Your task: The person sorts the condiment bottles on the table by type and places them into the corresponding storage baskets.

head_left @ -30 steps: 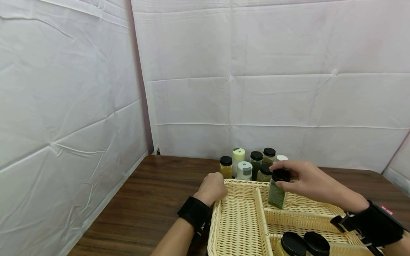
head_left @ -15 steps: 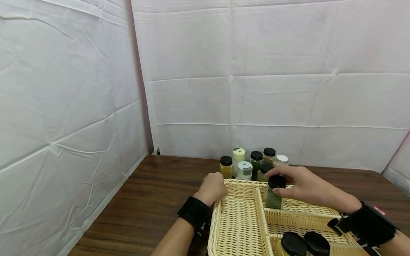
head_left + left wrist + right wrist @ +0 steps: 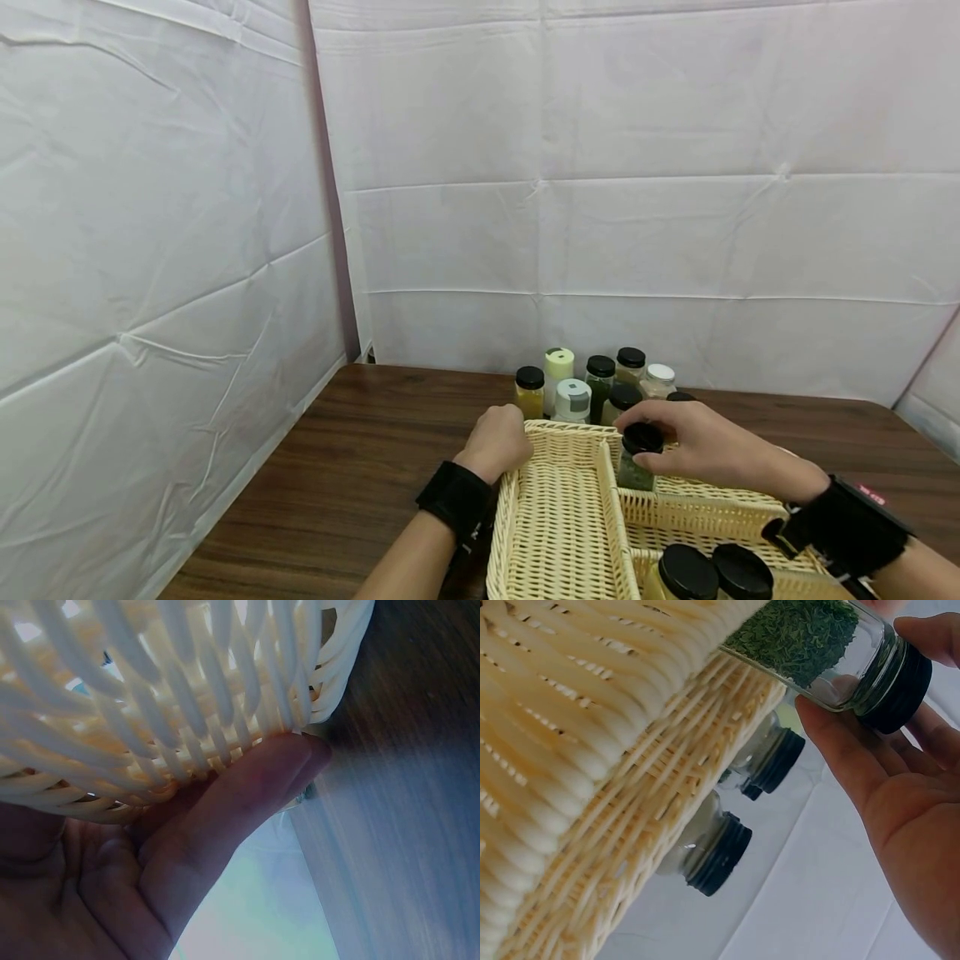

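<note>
My left hand (image 3: 495, 439) grips the far left corner of a pale woven basket (image 3: 557, 517) with dividers. In the left wrist view its thumb (image 3: 259, 776) lies along the woven wall. My right hand (image 3: 701, 442) holds a glass spice jar (image 3: 636, 475) of dried green herbs by its black lid, thumb on one side and fingers on the other. The jar is upright in the far compartment, against the left divider; its base is hidden behind the cross divider. In the right wrist view the herbs (image 3: 802, 641) show through the glass.
Beyond the basket stand several jars, among them a yellow one with a black lid (image 3: 529, 392), a white-lidded one (image 3: 657, 379) and a patterned-lidded one (image 3: 573, 398). Two black-lidded jars (image 3: 686, 571) sit in the near compartment. White cloth (image 3: 637, 233) hangs behind the wooden table (image 3: 360, 450).
My right hand has moved the herb jar left and slightly lower, up to the divider. Jars behind the hand have come into view. The left hand stays at the corner.
</note>
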{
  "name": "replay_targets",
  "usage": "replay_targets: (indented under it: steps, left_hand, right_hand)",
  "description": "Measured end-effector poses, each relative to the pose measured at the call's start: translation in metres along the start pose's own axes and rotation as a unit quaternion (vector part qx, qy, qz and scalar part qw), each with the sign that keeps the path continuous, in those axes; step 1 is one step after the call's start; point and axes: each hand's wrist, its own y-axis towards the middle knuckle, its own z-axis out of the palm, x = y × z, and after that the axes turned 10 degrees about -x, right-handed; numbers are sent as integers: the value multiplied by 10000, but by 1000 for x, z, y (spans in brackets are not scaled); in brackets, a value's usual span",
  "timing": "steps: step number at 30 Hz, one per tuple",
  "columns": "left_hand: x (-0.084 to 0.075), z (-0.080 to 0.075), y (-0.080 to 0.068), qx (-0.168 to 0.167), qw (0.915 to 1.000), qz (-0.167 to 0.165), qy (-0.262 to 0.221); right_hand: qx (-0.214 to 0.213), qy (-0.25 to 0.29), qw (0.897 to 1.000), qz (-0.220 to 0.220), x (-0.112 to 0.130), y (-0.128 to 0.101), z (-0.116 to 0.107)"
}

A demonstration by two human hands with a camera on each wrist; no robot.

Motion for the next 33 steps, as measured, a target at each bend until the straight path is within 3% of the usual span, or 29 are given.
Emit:
replay_targets:
  steps: [16,33]
  left_hand:
    - [-2,-1,0,53,9999,-118,18]
    - [0,0,0,27,10000,14,55]
  right_hand:
    - [111,-106,9998,145,-3,1,3]
    - [198,-77,9997,97,-3,1,2]
